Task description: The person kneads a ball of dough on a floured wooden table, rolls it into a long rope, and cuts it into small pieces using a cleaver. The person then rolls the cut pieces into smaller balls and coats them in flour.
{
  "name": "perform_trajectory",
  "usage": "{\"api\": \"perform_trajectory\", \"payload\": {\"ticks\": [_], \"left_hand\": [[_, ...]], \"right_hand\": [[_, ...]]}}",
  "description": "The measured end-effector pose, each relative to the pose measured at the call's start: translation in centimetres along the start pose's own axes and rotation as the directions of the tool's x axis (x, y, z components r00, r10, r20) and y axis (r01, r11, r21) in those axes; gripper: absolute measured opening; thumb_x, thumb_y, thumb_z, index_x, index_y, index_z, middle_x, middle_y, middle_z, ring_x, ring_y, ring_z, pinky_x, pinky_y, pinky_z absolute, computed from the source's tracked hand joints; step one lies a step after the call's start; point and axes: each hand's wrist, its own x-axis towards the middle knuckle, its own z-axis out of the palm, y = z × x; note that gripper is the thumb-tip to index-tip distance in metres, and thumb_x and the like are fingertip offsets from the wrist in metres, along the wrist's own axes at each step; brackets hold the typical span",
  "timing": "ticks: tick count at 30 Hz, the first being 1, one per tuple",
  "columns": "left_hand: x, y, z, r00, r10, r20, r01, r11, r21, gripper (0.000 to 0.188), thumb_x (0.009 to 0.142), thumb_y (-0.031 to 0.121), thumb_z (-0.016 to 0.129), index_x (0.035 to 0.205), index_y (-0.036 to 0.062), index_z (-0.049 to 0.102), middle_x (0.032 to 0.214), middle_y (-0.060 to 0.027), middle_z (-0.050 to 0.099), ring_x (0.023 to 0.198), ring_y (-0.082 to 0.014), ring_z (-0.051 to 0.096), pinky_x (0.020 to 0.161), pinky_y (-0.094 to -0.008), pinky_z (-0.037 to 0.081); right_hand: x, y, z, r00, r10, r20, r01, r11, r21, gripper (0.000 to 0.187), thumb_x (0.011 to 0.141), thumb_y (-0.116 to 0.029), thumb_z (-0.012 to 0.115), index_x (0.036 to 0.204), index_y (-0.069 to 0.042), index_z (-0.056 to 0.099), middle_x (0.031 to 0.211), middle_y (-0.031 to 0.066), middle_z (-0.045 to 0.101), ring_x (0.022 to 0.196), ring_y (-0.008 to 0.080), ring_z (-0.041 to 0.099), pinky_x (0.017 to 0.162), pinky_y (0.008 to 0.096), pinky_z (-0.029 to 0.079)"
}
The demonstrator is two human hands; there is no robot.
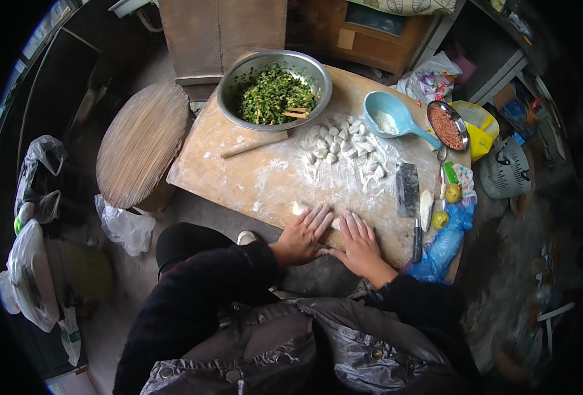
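My left hand (303, 234) lies palm down at the near edge of a floured wooden board (206, 158), its fingers stretched out. Beside it my right hand (358, 245) is also flat with straight fingers, the thumbs almost meeting. A strip of white dough (300, 208) runs under both palms; only its left end and a bit between the hands show. Farther back several small dough pieces (334, 146) lie in flour. A wooden rolling pin (254, 144) rests left of them. To the right are a cleaver (408, 191) and a longer white dough piece (425, 209).
At the back stands a metal bowl (222, 105) of chopped green filling with chopsticks. A blue ladle-shaped scoop (410, 125) holds flour, next to a dish of reddish mince (445, 126). A blue plastic bag (446, 243) lies at right. A round reed lid (140, 145) stands left of the board.
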Motion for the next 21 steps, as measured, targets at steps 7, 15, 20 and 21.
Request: {"api": "perform_trajectory", "payload": {"ticks": [7, 15, 20, 21], "left_hand": [[3.1, -2.6, 0.7, 0.978, -0.191, -0.085, 0.19, 0.982, -0.015, 0.083, 0.094, 0.059, 0.044, 0.148, -0.0024, 0.031, 0.157, -0.0181, 0.029, 0.146, -0.03, 0.028, 0.118, -0.0452, 0.021], [10.4, -8.1, -0.2, 0.918, -0.321, -0.23, 0.342, 0.938, 0.057, 0.064, 0.096, 0.047, 0.044, 0.148, 0.0109, 0.038, 0.16, -0.0139, 0.024, 0.146, -0.0327, 0.026, 0.117, -0.0528, 0.019], [7.8, -7.8, 0.3, 0.959, -0.204, -0.196, 0.221, 0.973, 0.067, 0.058, 0.098, 0.042, 0.044, 0.147, 0.0126, 0.04, 0.157, -0.0107, 0.031, 0.144, -0.0298, 0.03, 0.117, -0.0532, 0.019], [6.8, -7.4, 0.2, 0.964, -0.2, -0.175, 0.212, 0.976, 0.054, 0.058, 0.098, 0.043, 0.044, 0.147, 0.0125, 0.04, 0.157, -0.0102, 0.032, 0.144, -0.0299, 0.03, 0.117, -0.0535, 0.019]], "right_hand": [[3.3, 2.4, 1.4, 0.954, 0.299, -0.02, -0.299, 0.954, 0.003, 0.083, 0.092, -0.056, 0.053, 0.153, -0.005, 0.026, 0.16, 0.0194, 0.019, 0.147, 0.0331, 0.019, 0.118, 0.0462, 0.015], [11.1, 7.5, -0.3, 0.876, 0.139, -0.462, -0.235, 0.959, -0.159, 0.071, 0.094, -0.046, 0.053, 0.149, -0.006, 0.035, 0.159, 0.0136, 0.026, 0.146, 0.0325, 0.023, 0.118, 0.0448, 0.019], [8.0, 5.9, 1.2, 0.969, 0.138, -0.206, -0.171, 0.974, -0.15, 0.071, 0.093, -0.044, 0.054, 0.15, -0.007, 0.033, 0.158, 0.0097, 0.029, 0.146, 0.0266, 0.025, 0.119, 0.0418, 0.017], [6.7, 5.3, 1.5, 0.978, 0.124, -0.168, -0.148, 0.98, -0.136, 0.072, 0.094, -0.045, 0.053, 0.151, -0.007, 0.032, 0.158, 0.0098, 0.028, 0.146, 0.0267, 0.025, 0.119, 0.0417, 0.018]]}}
